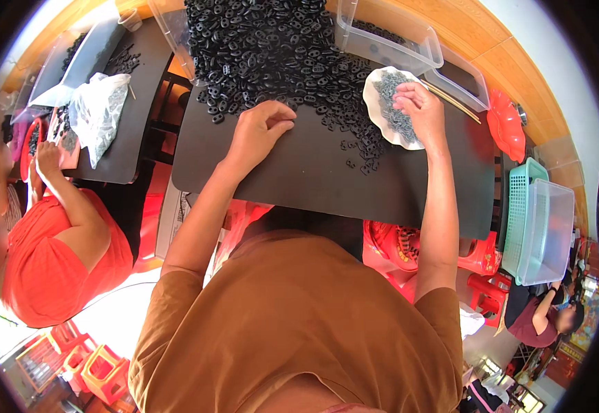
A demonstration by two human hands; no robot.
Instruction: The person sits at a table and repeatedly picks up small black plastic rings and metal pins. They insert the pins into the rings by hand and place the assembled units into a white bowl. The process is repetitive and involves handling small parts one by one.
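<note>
A large heap of small black plastic parts, each with two holes, covers the far side of the dark table. At its near edge is my left hand, fingers bent and thumb close to the index finger; what lies between them is too small to make out. My right hand is over a white scalloped dish, its fingertips drawn together above small grey metal pieces. Whether a piece is in that pinch I cannot tell. Smaller black pieces are scattered left of the dish.
Clear plastic bins flank the heap. Gold sticks lie right of the dish, beside a red scalloped tray. Green and clear baskets stand at the table's right end. A person in red works at another table on the left.
</note>
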